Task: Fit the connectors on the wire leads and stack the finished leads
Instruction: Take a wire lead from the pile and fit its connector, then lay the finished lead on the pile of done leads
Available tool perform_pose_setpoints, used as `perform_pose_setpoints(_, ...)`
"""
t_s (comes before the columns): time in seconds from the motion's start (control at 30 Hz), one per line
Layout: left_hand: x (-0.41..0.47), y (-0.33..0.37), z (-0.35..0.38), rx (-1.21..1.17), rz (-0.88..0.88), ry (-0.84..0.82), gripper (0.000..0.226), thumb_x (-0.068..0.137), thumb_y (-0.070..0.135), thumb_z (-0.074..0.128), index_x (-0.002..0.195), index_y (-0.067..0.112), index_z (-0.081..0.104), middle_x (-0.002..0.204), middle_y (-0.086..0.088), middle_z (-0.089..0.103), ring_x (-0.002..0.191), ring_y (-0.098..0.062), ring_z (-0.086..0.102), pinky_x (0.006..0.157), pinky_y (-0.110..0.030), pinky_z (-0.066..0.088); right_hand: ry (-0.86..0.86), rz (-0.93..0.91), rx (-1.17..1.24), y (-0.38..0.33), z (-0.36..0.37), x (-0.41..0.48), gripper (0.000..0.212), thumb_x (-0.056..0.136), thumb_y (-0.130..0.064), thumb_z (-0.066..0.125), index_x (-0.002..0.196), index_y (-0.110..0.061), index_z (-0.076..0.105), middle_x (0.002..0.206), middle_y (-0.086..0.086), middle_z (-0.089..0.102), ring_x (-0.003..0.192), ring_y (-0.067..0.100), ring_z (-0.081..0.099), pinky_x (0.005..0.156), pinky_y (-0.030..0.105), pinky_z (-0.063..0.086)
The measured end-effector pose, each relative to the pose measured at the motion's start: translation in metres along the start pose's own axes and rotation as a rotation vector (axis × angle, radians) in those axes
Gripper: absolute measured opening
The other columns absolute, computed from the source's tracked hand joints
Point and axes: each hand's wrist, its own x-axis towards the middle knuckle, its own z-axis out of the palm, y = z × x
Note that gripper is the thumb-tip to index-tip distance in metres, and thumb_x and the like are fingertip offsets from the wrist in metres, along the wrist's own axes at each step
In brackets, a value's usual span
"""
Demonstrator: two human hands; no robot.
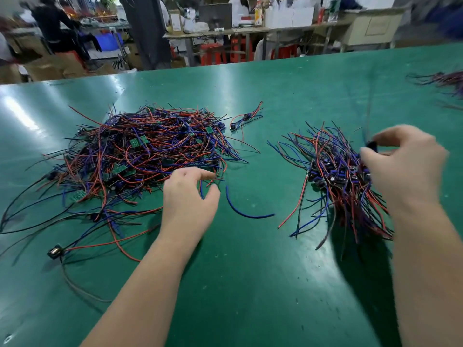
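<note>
Pinches with the right hand (406, 166) a small black connector (371, 145), blurred, between thumb and forefinger just above the stack of leads (338, 176); curves the left hand (188, 204), thumb and forefinger apart, around red wire ends at the near edge of the tangle of leads (140, 151), grip or none impossible to tell. Between both sets of fingers a loose blue wire (248, 214); beyond the left fingertips a small bundle (246, 117). Under all a glossy green table (250, 284); past it a blurred bench (250, 31), red stools (215, 53), a person (52, 23).
</note>
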Motion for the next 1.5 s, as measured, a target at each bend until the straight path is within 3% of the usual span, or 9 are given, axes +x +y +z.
perform_pose_setpoints(0.1, 0.001, -0.009, 0.003, 0.222, -0.141, -0.098, 0.032, 0.085, 0.035, 0.061, 0.117, 0.035, 0.060, 0.144, -0.013, 0.039, 0.136, -0.029, 0.024, 0.109, -0.038, 0.021, -0.039, 0.099, -0.103, 0.021, -0.005, 0.013, 0.019, 0.073, -0.015, 0.073, 0.091, -0.011, 0.073, 0.089, 0.016, 0.070, 0.081, 0.025, 0.061, 0.081, 0.031, 0.047)
perform_pose_setpoints(0.23, 0.000, -0.014, 0.007, 0.380, -0.237, -0.253, 0.043, 0.090, 0.047, 0.052, 0.132, 0.038, 0.049, 0.153, -0.012, 0.027, 0.141, -0.031, 0.018, 0.113, -0.045, 0.014, -0.027, 0.096, -0.128, 0.026, 0.001, 0.015, 0.014, 0.074, -0.013, 0.075, 0.086, -0.006, 0.072, 0.085, 0.016, 0.070, 0.080, 0.027, 0.061, 0.079, 0.030, 0.043)
perform_pose_setpoints(0.47, 0.005, -0.015, 0.003, 0.476, -0.136, -0.202, 0.036, 0.093, 0.032, 0.048, 0.128, 0.026, 0.058, 0.127, 0.000, 0.055, 0.118, -0.025, 0.048, 0.099, -0.042, 0.032, -0.118, 0.108, -0.155, 0.034, 0.011, 0.013, 0.016, 0.076, -0.013, 0.075, 0.091, -0.006, 0.076, 0.089, 0.015, 0.073, 0.089, 0.027, 0.065, 0.080, 0.025, 0.040)
perform_pose_setpoints(0.67, 0.001, -0.009, -0.002, 0.226, -0.117, -0.120, 0.018, 0.087, 0.020, 0.058, 0.090, 0.018, 0.075, 0.095, -0.002, 0.071, 0.093, -0.028, 0.061, 0.088, -0.038, 0.046, -0.045, 0.029, -0.095, 0.029, 0.010, 0.011, 0.015, 0.080, -0.019, 0.072, 0.090, -0.008, 0.076, 0.086, 0.014, 0.073, 0.084, 0.026, 0.066, 0.079, 0.027, 0.044)
perform_pose_setpoints(0.87, 0.000, -0.006, -0.007, 0.319, -0.197, -0.091, 0.028, 0.076, 0.043, 0.071, 0.059, 0.021, 0.065, 0.061, 0.009, 0.061, 0.069, -0.022, 0.057, 0.074, -0.033, 0.045, -0.191, 0.001, -0.222, 0.019, 0.013, 0.002, 0.024, 0.083, -0.018, 0.064, 0.104, -0.008, 0.073, 0.102, 0.016, 0.071, 0.100, 0.033, 0.061, 0.085, 0.033, 0.045)
perform_pose_setpoints(1.07, 0.003, -0.013, -0.008, 0.225, -0.226, -0.071, 0.027, 0.083, 0.031, 0.068, 0.108, 0.021, 0.064, 0.083, 0.008, 0.071, 0.094, -0.021, 0.063, 0.086, -0.038, 0.049, -0.174, -0.252, -0.043, -0.019, 0.024, -0.024, 0.019, 0.083, -0.011, 0.062, 0.098, -0.012, 0.074, 0.096, 0.007, 0.070, 0.082, 0.016, 0.058, 0.076, 0.017, 0.035)
perform_pose_setpoints(1.3, 0.004, 0.000, -0.002, -0.413, -0.194, -0.027, 0.018, 0.074, 0.016, 0.078, 0.091, 0.019, 0.074, 0.059, 0.014, 0.066, 0.056, 0.004, 0.058, 0.065, -0.019, 0.045, -0.521, -0.270, 0.234, -0.045, 0.045, -0.063, 0.016, 0.084, -0.008, 0.065, 0.090, -0.019, 0.075, 0.070, -0.011, 0.066, 0.061, -0.006, 0.058, 0.063, 0.005, 0.040)
perform_pose_setpoints(1.4, 0.001, 0.005, 0.000, -0.411, -0.084, -0.058, 0.009, 0.077, 0.028, 0.077, 0.083, 0.023, 0.073, 0.069, 0.011, 0.070, 0.063, 0.001, 0.061, 0.068, -0.022, 0.048, -0.676, -0.289, 0.243, -0.046, 0.051, -0.074, 0.019, 0.086, -0.009, 0.063, 0.096, -0.022, 0.072, 0.071, -0.009, 0.066, 0.061, 0.006, 0.060, 0.064, 0.009, 0.044)
perform_pose_setpoints(1.5, 0.002, -0.005, -0.001, 0.052, -0.010, 0.110, 0.023, 0.084, 0.047, 0.064, 0.098, 0.030, 0.071, 0.113, 0.002, 0.065, 0.109, -0.018, 0.053, 0.092, -0.034, 0.040, -0.723, -0.302, 0.227, -0.044, 0.053, -0.074, 0.019, 0.087, -0.011, 0.062, 0.098, -0.023, 0.072, 0.072, -0.008, 0.065, 0.060, 0.009, 0.057, 0.058, 0.007, 0.042)
